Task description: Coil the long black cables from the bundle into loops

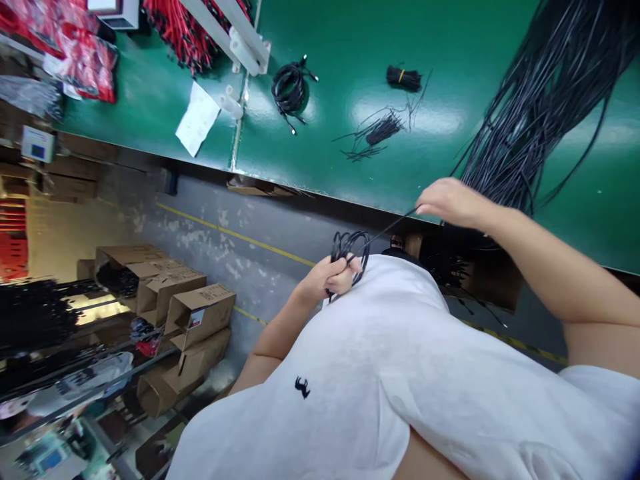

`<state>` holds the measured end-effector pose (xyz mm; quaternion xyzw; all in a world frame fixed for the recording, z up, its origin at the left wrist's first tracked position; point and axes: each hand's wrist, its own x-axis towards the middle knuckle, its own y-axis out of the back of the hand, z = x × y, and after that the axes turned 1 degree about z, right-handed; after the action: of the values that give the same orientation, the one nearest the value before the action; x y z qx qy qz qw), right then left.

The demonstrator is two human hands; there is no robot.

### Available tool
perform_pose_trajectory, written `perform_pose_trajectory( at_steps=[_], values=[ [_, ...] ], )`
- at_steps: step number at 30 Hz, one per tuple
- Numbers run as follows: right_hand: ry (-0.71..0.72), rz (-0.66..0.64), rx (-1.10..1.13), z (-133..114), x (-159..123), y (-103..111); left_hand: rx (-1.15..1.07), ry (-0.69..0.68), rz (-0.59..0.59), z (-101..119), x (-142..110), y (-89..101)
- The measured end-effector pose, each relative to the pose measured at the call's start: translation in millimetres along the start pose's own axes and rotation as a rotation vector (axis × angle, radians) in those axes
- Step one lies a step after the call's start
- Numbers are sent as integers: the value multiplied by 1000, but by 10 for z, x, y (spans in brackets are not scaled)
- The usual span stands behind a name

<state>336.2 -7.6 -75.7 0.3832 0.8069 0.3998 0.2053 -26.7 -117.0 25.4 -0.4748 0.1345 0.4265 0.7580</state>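
My left hand [333,277] is closed around a loosely looped black cable [363,241], held in front of the white shirt. From that coil a single strand runs up to the right, into the pinched fingers of my right hand [450,202], by the table's front edge. Just beyond my right hand, a big heap of loose black cables [540,127] lies on the green table [320,153]. A finished-looking cable coil [289,89] with its connectors showing rests farther left. Loose black ties [383,129] lie in a small pile near a banded bundle of ties [404,78].
At the back left are red cables [195,40], white posts [240,43] and a paper sheet [197,119]. Plastic-bagged red items [90,60] sit at the far left. Cardboard boxes [200,313] stand on the floor behind, and a dark-filled carton [493,280] is under the table.
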Motion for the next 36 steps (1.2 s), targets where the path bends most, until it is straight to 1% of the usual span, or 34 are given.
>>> perform_pose_trajectory(
  at_steps=[2, 3, 4, 5, 6, 7, 8, 9, 10, 11, 12, 13, 14, 15, 16, 18, 20, 22, 24, 26, 27, 30, 32, 33, 34, 35, 36],
  values=[
    [-198, 104, -166, 508, -161, 186, -78, -129, 116, 103, -173, 75],
    [-321, 148, -239, 686, -267, 270, -118, -215, 195, 174, -245, 109],
    [-400, 152, -285, 773, -379, 325, -157, -300, 277, 248, -291, 134],
    [-437, 163, -314, 752, -485, 341, -188, -365, 353, 314, -304, 149],
    [-411, 153, -307, 617, -573, 312, -207, -399, 418, 364, -280, 152],
    [-339, 114, -272, 377, -635, 244, -204, -400, 467, 391, -220, 147],
    [-243, 67, -223, 58, -666, 151, -175, -376, 497, 392, -132, 134],
    [-82, -22, -128, -306, -660, 54, -127, -337, 505, 367, -26, 118],
    [74, -85, -38, -677, -618, -29, -67, -294, 490, 320, 83, 99],
    [218, -130, 44, -1018, -541, -82, -6, -254, 449, 256, 183, 78],
    [295, -129, 89, -1296, -435, -98, 46, -223, 390, 184, 265, 57],
    [326, -105, 123, -1495, -310, -78, 85, -193, 315, 113, 321, 33],
    [318, -69, 147, -1609, -179, -28, 116, -163, 235, 49, 351, 8],
    [278, -30, 164, -1645, -56, 39, 141, -131, 159, -1, 356, -19],
    [227, -3, 182, -1618, 49, 113, 159, -99, 92, -35, 341, -45],
    [136, 4, 220, -1454, 186, 234, 176, -37, -10, -57, 277, -93],
    [78, -5, 259, -1249, 240, 277, 151, -29, -68, -44, 202, -128],
    [41, -1, 301, -1055, 251, 227, 86, -67, -99, -26, 137, -139],
    [11, -1, 351, -855, 238, 99, -10, -126, -101, -14, 73, -113],
    [-52, -12, 389, -615, 180, -89, -100, -200, -44, 0, -13, -38],
    [-105, -13, 395, -476, 125, -201, -137, -251, 14, 13, -69, 16],
    [-320, -14, 374, -48, -136, -576, -210, -418, 247, 81, -280, 197],
    [-449, -50, 338, 149, -348, -808, -225, -493, 341, 144, -426, 273],
    [-491, -80, 318, 188, -446, -900, -226, -512, 355, 176, -485, 285],
    [-509, -117, 289, 178, -530, -969, -224, -521, 356, 206, -528, 280],
    [-501, -155, 244, 113, -597, -1010, -220, -524, 351, 234, -549, 260],
    [-464, -190, 183, -5, -642, -1019, -208, -524, 349, 256, -546, 230]
  ],
)
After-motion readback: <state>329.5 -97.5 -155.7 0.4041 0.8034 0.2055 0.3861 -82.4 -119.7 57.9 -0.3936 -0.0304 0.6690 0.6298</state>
